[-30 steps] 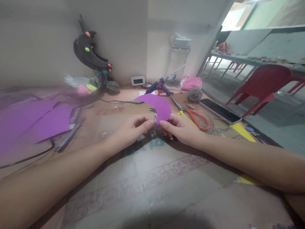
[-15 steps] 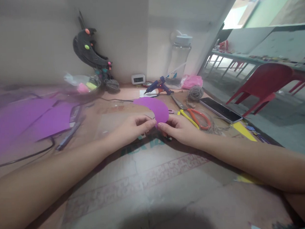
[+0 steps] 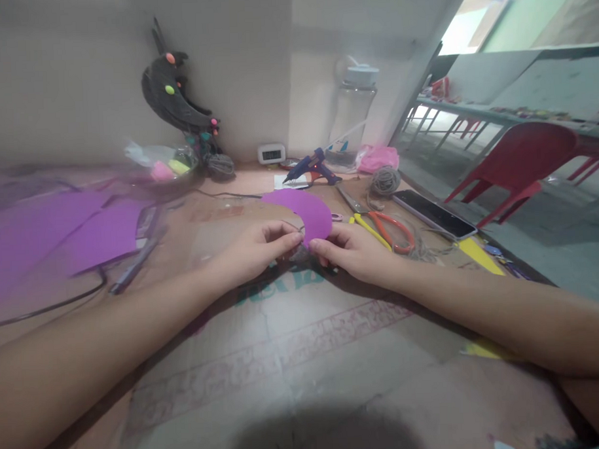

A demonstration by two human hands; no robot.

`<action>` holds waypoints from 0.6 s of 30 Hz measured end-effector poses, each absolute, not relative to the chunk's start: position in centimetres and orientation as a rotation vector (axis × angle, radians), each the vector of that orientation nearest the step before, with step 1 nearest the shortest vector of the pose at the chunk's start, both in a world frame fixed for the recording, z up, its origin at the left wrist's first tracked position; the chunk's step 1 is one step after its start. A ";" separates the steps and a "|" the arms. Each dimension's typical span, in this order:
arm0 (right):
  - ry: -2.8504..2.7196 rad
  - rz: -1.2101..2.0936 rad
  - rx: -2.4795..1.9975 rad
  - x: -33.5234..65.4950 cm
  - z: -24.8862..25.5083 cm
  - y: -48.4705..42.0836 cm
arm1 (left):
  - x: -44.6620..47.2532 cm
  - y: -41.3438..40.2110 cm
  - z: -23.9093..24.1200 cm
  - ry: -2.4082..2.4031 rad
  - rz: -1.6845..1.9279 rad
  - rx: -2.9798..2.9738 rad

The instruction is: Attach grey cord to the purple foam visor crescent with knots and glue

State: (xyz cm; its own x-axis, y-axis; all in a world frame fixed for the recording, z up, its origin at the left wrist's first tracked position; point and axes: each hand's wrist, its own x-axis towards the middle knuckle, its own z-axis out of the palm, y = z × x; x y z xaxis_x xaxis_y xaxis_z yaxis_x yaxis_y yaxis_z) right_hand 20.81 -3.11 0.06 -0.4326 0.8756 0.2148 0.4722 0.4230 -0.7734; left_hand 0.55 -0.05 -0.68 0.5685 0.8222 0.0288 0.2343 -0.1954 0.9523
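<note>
A purple paper crescent (image 3: 316, 214) is held just above the table, its curved back turned up and to the right. My right hand (image 3: 357, 249) pinches its lower end between thumb and fingers. Close beside that end, my left hand (image 3: 265, 248) has its thumb and forefinger pressed together. A thin greyish strand shows by the left fingertips, but what they grip is too small to make out. Beyond the crescent lies a blue glue gun (image 3: 310, 166). Scissors (image 3: 378, 225) with orange and yellow handles rest near my right hand.
Purple paper sheets (image 3: 103, 238) and a pen (image 3: 136, 266) lie left. A phone (image 3: 434, 213) and grey yarn ball (image 3: 384, 181) sit right. Behind stand a small clock (image 3: 271, 153) and a bottle (image 3: 352, 111). A decorated black crescent (image 3: 164, 95) hangs on the wall.
My left fingertips have drawn slightly left, away from the crescent's lower end. My right hand keeps its hold, almost still.
</note>
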 end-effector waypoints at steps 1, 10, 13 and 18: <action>-2.064 0.856 -1.153 20.8 0.1 -3.1 | 0.6 -0.1 -0.7 0.883 0.692 1.720; -2.055 0.816 -1.209 20.8 0.2 -3.2 | 0.7 -0.2 -0.7 0.897 0.719 1.689; -2.057 0.794 -1.218 20.7 0.2 -3.3 | 0.7 -0.3 -0.6 0.894 0.726 1.670; -2.035 0.833 -1.186 20.8 -0.1 -3.1 | 0.7 -0.3 -0.7 0.858 0.732 1.641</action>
State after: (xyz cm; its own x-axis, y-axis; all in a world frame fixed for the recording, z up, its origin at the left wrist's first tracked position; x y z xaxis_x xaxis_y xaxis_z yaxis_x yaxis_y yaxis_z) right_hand 20.80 -3.14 -0.08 -0.3950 0.8958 0.2036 0.4959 0.3945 -0.7736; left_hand 0.69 -0.27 -0.69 0.5481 0.8358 0.0335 0.1642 -0.1468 0.9754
